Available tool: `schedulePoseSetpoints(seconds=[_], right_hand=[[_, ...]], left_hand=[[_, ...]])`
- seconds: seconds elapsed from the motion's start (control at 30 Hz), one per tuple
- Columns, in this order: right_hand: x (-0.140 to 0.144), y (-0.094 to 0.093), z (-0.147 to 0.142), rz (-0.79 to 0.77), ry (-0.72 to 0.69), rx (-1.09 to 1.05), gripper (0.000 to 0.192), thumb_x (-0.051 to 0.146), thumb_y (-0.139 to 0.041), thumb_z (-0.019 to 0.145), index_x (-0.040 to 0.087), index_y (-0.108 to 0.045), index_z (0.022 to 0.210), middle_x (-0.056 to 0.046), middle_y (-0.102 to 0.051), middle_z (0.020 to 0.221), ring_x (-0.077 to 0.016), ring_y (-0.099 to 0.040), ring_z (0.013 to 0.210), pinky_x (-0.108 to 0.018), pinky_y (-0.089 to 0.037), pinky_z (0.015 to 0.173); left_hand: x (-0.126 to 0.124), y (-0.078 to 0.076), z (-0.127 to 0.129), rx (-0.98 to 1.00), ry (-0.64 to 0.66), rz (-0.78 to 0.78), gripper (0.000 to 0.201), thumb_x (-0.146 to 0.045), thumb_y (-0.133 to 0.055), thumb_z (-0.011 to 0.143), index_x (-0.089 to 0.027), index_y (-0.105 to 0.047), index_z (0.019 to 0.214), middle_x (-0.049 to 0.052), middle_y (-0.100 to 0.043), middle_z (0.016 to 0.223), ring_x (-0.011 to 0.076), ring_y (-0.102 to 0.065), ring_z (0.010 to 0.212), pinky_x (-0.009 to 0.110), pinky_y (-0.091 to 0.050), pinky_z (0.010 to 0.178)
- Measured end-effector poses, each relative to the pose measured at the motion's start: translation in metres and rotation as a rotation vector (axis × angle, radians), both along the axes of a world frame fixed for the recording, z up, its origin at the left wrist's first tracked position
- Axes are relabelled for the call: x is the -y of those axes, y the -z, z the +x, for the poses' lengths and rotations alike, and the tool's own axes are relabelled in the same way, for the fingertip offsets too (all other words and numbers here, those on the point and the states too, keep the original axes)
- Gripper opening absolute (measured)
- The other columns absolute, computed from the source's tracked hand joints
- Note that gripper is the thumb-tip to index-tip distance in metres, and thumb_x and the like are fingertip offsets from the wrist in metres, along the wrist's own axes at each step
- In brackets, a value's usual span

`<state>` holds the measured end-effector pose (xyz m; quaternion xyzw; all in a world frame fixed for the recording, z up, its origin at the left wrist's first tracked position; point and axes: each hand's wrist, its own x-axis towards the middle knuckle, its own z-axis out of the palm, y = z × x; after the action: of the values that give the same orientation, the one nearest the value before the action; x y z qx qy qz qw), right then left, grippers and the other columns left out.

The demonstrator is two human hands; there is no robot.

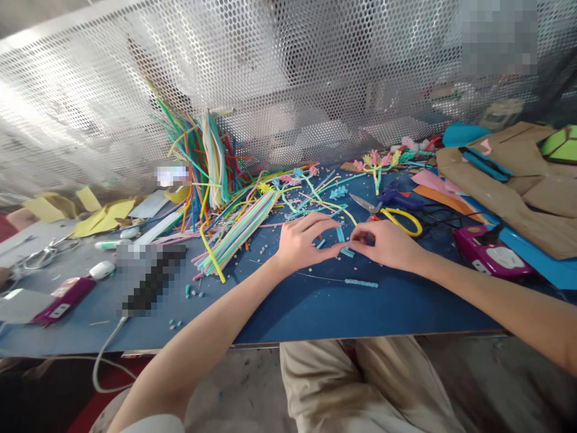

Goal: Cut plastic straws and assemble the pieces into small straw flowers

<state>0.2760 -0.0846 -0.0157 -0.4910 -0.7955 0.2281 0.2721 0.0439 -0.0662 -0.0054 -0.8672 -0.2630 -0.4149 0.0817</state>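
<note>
My left hand [305,243] is over the table, its fingers curved and its thumb stretched toward the right fingertips. A gap shows between that thumb and the forefinger. My right hand [386,244] is closed in a pinch against the left thumb tip; whatever it grips is too small to make out. A light blue strip [341,234] shows between the hands, partly hidden by the fingertips. Nearer the table's front edge lies a light blue fuzzy stick [361,283] with a thin wire running left from it. Yellow-handled scissors [413,222] lie just beyond my right hand.
Pipe cleaners [214,162] stand bundled at the back, with more [243,234] lying left of my hands. Small coloured flower stems [377,171], a blue glue gun [401,196], purple power strips [491,252] and brown paper [536,198] surround the work area. A perforated metal panel [252,78] stands behind.
</note>
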Motion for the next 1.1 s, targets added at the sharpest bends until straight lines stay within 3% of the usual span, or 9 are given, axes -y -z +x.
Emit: schedulePoseSetpoints(seconds=[0.13,0.47,0.57,0.8,0.9,1.1], right_hand=[[0.004,0.000,-0.001,0.049,-0.045,0.233,0.019,0.043,-0.067,0.083,0.025,-0.069,0.081,0.002,-0.067,0.071,-0.0150,-0.060,0.065,-0.028,-0.036,0.059],[0.003,0.007,0.000,0.066,-0.122,0.288,0.014,0.032,-0.055,0.093,0.022,-0.064,0.089,-0.002,-0.070,0.079,-0.0190,-0.064,0.076,-0.031,-0.040,0.067],[0.000,0.006,0.002,0.006,-0.077,0.134,0.018,0.036,-0.051,0.096,0.022,-0.062,0.093,-0.002,-0.069,0.081,-0.0183,-0.061,0.073,-0.031,-0.040,0.067],[0.006,-0.005,-0.008,-0.376,-0.112,-0.609,0.034,0.054,-0.058,0.088,0.020,-0.058,0.094,0.001,-0.053,0.078,-0.0136,-0.047,0.069,-0.029,-0.037,0.064],[0.010,-0.005,-0.014,-0.449,-0.147,-0.679,0.035,0.054,-0.063,0.086,0.020,-0.057,0.091,0.003,-0.046,0.073,-0.0122,-0.040,0.066,-0.029,-0.032,0.062],[0.011,-0.003,-0.015,-0.462,-0.141,-0.760,0.031,0.050,-0.063,0.088,0.020,-0.055,0.090,0.004,-0.043,0.071,-0.0118,-0.039,0.065,-0.029,-0.030,0.062]], left_hand=[[0.000,0.000,0.000,0.004,0.003,-0.012,0.032,-0.048,-0.073,0.080,-0.022,-0.073,0.098,0.004,-0.074,0.102,0.0068,-0.061,0.058,0.022,-0.054,0.062],[-0.002,0.005,0.000,-0.017,-0.007,-0.015,0.035,-0.050,-0.073,0.080,-0.023,-0.072,0.102,0.005,-0.073,0.106,0.0073,-0.062,0.060,0.022,-0.054,0.065],[-0.002,0.005,0.000,-0.008,-0.003,-0.009,0.034,-0.049,-0.074,0.080,-0.023,-0.072,0.101,0.004,-0.073,0.106,0.0064,-0.061,0.058,0.022,-0.054,0.065],[-0.002,0.003,0.002,0.017,0.001,0.036,0.032,-0.045,-0.074,0.081,-0.023,-0.072,0.105,0.003,-0.074,0.105,0.0074,-0.065,0.063,0.022,-0.055,0.066],[-0.001,0.003,0.002,0.019,0.014,0.048,0.034,-0.044,-0.076,0.080,-0.023,-0.072,0.105,0.003,-0.074,0.105,0.0088,-0.067,0.068,0.022,-0.055,0.066],[0.001,0.003,0.003,0.041,0.007,0.014,0.036,-0.046,-0.076,0.080,-0.022,-0.072,0.106,0.005,-0.073,0.106,0.0056,-0.059,0.055,0.022,-0.054,0.061]])
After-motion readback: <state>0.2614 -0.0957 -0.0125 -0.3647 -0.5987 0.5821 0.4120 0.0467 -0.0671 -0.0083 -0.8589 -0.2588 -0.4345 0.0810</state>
